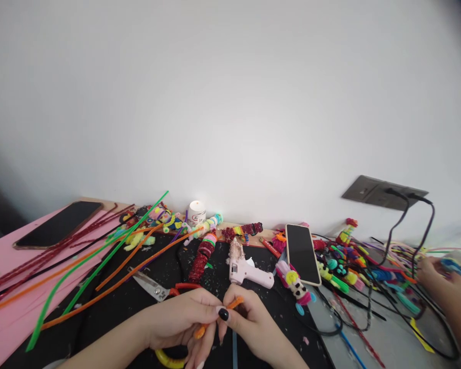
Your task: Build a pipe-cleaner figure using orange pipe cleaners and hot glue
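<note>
My left hand [186, 318] and my right hand [251, 320] meet low in the middle of the head view. Both are closed on a short orange pipe cleaner [236, 302], one end poking up by the right fingers. A curled orange part [200, 332] shows under the left fingers; the stretch between is hidden. Just behind my left hand lies a pair of scissors [153, 286] with red and yellow handles, partly covered by the hand. Beyond my right hand a pale pink glue gun [249, 274] rests on the black mat [115, 312].
Long green and orange pipe cleaners [111, 266] cross the left side near a dark phone [59, 225]. A second phone [302, 253] stands behind a pipe-cleaner figure [295, 287]. Another person's hand [441, 287] is at right, near cables plugged into a wall socket [369, 190].
</note>
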A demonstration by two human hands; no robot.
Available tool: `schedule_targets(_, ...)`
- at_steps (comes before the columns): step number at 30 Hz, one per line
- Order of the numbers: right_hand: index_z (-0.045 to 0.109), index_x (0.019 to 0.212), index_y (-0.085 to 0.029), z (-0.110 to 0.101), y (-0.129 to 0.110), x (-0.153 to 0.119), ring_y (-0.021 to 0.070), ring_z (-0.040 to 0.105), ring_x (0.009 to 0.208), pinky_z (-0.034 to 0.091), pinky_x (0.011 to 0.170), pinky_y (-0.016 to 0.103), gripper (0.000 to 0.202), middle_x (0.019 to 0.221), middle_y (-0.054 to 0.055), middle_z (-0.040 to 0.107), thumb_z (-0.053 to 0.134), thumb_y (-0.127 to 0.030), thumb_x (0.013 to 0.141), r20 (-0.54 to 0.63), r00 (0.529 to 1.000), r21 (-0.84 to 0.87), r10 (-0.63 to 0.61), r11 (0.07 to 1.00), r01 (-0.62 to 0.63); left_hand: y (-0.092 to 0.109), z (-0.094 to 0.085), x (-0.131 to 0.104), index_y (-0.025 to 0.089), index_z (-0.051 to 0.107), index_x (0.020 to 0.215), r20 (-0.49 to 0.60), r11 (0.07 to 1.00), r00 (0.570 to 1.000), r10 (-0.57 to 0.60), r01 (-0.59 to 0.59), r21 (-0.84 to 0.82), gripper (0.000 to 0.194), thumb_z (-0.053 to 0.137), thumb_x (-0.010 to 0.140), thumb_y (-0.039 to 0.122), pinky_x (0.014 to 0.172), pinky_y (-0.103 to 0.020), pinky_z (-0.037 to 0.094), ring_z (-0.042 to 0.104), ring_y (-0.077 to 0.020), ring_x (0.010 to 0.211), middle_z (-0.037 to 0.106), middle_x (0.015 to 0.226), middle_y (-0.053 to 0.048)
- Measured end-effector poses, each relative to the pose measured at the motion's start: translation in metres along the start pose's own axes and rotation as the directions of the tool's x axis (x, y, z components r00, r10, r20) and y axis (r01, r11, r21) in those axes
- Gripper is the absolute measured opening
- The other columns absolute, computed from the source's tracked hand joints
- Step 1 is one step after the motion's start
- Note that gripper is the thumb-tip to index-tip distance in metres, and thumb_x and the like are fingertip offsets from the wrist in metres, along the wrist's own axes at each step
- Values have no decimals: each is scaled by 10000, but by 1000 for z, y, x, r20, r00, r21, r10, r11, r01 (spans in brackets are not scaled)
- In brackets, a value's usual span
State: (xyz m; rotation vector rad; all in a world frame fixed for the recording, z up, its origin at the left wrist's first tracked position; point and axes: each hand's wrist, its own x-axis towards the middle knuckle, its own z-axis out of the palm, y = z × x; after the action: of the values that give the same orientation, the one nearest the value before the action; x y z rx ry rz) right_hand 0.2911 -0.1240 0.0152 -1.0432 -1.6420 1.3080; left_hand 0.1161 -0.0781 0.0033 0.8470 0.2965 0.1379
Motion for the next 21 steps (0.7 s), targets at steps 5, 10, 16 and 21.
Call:
schedule_targets(5,495,672,-181,-4,4,2,87,349,485,260,502,226,341,524,-66,425,591,-456,849,-103,994,222,24,975,-1,5,4,-1,113,610,923,-56,999,998,35,-35,7,453,362,910,492,296,-179,379,555,-135,293,661,521,-66)
schedule_targets(10,455,622,-189,-9,11,5,73,206,455,164,466,231,393,482,-95,309,644,-494,784,-256,963,326,80,945,8,0,10,2,157,551,896,-273,943,923,273,-201,264,340,570,829,489,351,-151,402,630,-129,396,685,631,-31)
schedule_targets(16,494,637,-180,-4,7,6,73,243,463,172,459,228,383,508,-74,372,656,-499,774,-183,979,312,93,949,-32,-8,12,5,153,532,734,-405,856,830,384,-155,492,345,508,875,467,343,-141,361,587,-102,364,622,514,6)
schedule_targets(21,537,634,-164,-1,6,5,81,304,493,199,465,230,378,556,-45,430,636,-489,800,-97,994,174,57,984,-40,-11,10,6,147,550,719,-343,899,871,351,-211,384,396,540,833,526,331,-152,359,566,-107,342,632,500,-16)
